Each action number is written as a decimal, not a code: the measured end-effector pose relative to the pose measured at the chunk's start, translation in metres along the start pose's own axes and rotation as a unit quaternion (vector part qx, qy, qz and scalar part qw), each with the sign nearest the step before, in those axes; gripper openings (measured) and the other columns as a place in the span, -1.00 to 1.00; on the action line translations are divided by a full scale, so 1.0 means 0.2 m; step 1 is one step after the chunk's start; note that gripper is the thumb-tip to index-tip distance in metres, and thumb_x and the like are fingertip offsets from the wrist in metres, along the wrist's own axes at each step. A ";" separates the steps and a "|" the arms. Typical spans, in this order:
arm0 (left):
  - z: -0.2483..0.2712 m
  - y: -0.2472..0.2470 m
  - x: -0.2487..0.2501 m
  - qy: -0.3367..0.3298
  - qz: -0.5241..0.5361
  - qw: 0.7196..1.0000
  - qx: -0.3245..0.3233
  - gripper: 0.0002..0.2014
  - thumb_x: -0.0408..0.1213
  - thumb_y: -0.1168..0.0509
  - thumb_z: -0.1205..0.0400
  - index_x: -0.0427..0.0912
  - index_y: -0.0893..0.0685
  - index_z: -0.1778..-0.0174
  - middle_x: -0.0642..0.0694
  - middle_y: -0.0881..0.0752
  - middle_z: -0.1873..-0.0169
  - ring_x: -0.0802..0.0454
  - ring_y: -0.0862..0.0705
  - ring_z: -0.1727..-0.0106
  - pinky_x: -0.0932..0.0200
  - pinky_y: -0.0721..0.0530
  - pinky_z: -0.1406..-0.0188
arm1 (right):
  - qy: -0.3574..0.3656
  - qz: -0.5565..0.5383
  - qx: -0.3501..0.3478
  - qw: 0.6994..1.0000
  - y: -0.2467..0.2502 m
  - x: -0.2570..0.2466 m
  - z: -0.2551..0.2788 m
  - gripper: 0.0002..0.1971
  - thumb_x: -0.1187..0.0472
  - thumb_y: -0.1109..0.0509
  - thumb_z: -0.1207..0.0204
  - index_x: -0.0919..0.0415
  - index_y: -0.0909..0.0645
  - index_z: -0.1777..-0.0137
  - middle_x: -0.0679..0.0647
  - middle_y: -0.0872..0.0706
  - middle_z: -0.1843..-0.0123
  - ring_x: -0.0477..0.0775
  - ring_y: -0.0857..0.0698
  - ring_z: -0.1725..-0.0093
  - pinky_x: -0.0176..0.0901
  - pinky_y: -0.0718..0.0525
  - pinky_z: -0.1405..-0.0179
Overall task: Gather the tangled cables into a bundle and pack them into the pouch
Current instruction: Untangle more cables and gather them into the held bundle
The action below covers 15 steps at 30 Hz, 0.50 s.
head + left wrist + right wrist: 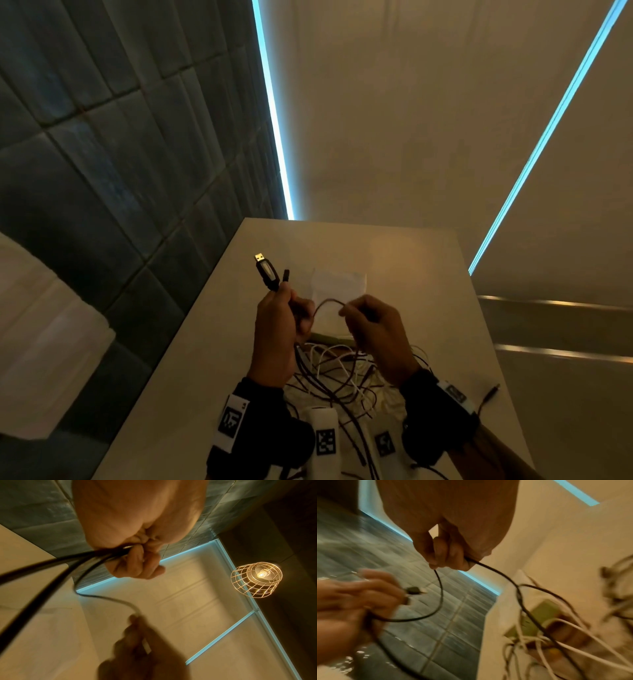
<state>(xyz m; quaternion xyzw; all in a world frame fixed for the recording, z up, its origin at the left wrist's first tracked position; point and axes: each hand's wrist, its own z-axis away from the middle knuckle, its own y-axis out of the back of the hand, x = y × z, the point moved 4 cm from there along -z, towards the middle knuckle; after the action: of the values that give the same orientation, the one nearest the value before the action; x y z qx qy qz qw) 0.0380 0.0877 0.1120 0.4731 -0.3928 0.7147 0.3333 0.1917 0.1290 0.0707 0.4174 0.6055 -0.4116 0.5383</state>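
A pale table (212, 342) stands against a wall of dark blue-grey tiles (102, 137), with cyan light strips (274, 120) running up the plain wall behind it; the left wrist view also shows a wire-caged pendant lamp (256, 579). The table serves as landmark. Above its left-centre, the left hand (279, 322) is raised clear of the surface, fingers curled tight round several dark cable strands; a USB plug (264, 269) and a smaller dark plug (285, 275) stick up out of the fist. A black cable (329, 302) arches from this fist to the right hand (375, 330), also held above the table, which pinches the strand between thumb and curled fingers. On the table under and between both wrists lies the tangle of black and white cables (337, 373). At the table's middle, just beyond the hands, lies a pale pouch (339, 284), flat; its near edge shows green. A loose jack plug (491, 392) rests near the table's right edge.
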 end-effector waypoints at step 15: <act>0.02 -0.06 0.04 -0.023 0.215 0.965 -0.148 -0.69 -0.13 -0.04 -0.73 -0.19 -0.46 0.27 0.03 -0.33 0.55 0.18 -0.18 0.62 0.28 -0.16 0.65 | -0.049 -0.023 -0.136 0.989 -0.07 0.15 0.13 -0.74 0.27 -0.29 -0.66 0.27 -0.63 0.28 -0.14 -0.53 0.52 -0.17 -0.39 0.54 -0.36 -0.33 0.52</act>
<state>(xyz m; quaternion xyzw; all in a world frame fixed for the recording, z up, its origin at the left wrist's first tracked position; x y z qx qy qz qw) 0.0472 0.0913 0.1242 0.3392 -0.5940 0.6925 0.2293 0.1841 0.1024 0.0397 0.3049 0.6383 -0.3579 0.6096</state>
